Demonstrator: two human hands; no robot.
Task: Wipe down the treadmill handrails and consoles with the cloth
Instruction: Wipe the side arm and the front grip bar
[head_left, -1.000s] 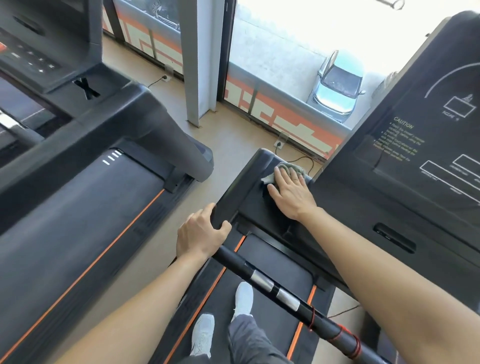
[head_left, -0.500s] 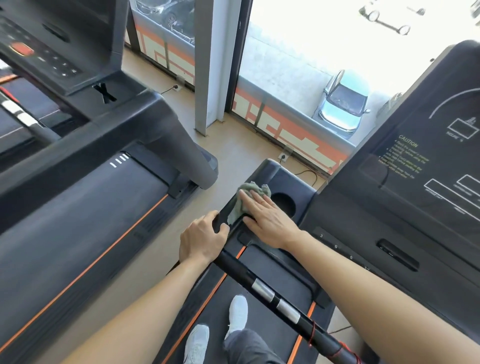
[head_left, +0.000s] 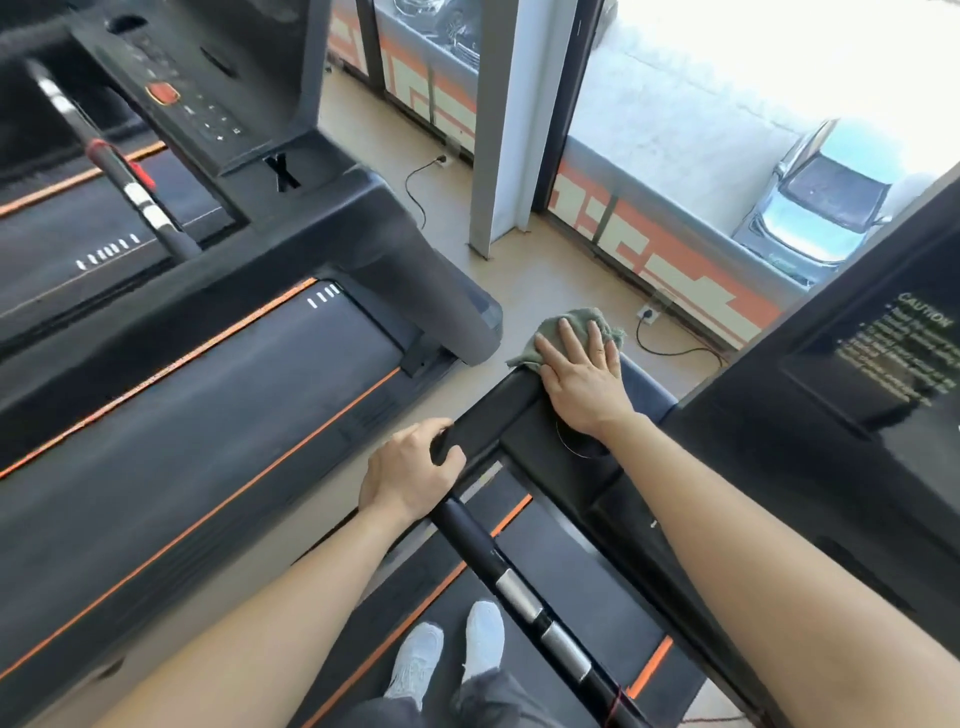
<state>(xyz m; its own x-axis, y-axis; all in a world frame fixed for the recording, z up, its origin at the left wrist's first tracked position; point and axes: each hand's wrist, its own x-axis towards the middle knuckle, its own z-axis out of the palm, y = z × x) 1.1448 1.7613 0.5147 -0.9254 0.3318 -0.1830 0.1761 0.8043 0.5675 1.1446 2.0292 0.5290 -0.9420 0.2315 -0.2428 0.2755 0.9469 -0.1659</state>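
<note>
Cloth (head_left: 563, 325) may slip off

It lies at the far end of the handrail (head_left: 493, 410), partly overhanging; right hand (head_left: 582, 379) presses it, fingers flat, nothing gripped; left hand (head_left: 410, 473) curls round the handrail's near end; an outward push could drop it.

Brightly daylit from the window (head_left: 779, 78) at one o'clock, blown out there; bowed at edges; motion-smeared toward nine o'clock.

A silver car (head_left: 815, 208) sits parked outside the window (head_left: 727, 78); indoors, a grey pillar (head_left: 498, 130) rises from the beige floor (head_left: 545, 280), white sneakers (head_left: 415, 660) below.
</note>
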